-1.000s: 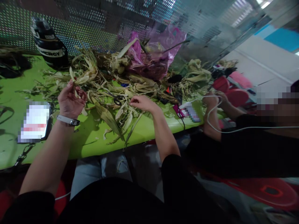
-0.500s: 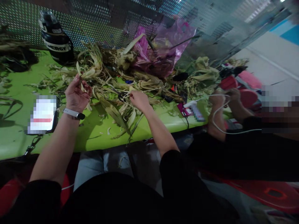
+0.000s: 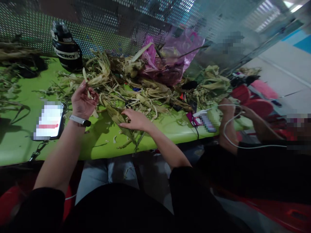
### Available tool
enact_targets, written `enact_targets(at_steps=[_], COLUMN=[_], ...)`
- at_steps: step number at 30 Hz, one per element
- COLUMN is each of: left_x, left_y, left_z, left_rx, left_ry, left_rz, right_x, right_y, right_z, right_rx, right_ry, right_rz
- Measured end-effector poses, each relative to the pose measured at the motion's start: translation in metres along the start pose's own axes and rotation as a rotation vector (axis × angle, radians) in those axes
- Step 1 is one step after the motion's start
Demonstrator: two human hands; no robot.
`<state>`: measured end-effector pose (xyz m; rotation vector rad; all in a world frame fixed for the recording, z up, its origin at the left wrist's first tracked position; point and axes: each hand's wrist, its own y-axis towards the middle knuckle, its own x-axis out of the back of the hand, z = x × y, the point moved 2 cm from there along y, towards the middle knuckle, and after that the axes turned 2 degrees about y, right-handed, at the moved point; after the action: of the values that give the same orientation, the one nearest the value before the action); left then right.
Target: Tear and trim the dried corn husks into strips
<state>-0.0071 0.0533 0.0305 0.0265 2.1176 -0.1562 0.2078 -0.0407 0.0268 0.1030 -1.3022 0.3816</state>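
Pale strips of corn husk [image 3: 85,75] stick out of my left hand [image 3: 84,101], which is pinched on them, palm turned up, above the green table. A white band with a dark face circles that wrist. My right hand [image 3: 136,119] is open, thumb and fingers apart, at the edge of a long green corn husk [image 3: 114,114] lying on the table; whether the fingertips touch it is hard to tell. Loose husks and shreds [image 3: 145,103] lie just beyond the right fingers, and a bigger bunch of dried husk [image 3: 104,68] lies behind my left hand.
On the green table [image 3: 97,149], a lit phone [image 3: 48,119] lies left and a black bottle [image 3: 66,48] stands behind. A pink plastic bag [image 3: 167,61] leans against the perforated metal panel [image 3: 102,32]. At right, a co-worker's hands [image 3: 228,108] are beside a white cable [image 3: 225,129].
My right hand has drawn nearer to me and left from the shreds, its fingers spreading apart. My left hand keeps its pinch on the husk. The whole view has shifted slightly.
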Motion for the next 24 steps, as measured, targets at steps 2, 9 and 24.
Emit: enact_targets(at_steps=[2, 9, 24], left_x=[0.0, 0.004, -0.001], left_y=[0.0, 0.003, -0.002], left_z=[-0.001, -0.001, 0.0], left_rx=[-0.012, -0.012, 0.012], left_ry=[-0.003, -0.022, -0.035], left_rz=[0.002, 0.006, 0.008], right_x=[-0.01, -0.004, 0.023], right_y=[0.01, 0.018, 0.002], right_z=[0.007, -0.019, -0.066], right_rx=[-0.02, -0.19, -0.189], right_ry=[-0.079, -0.026, 0.652], right_rz=[-0.009, -0.201, -0.479])
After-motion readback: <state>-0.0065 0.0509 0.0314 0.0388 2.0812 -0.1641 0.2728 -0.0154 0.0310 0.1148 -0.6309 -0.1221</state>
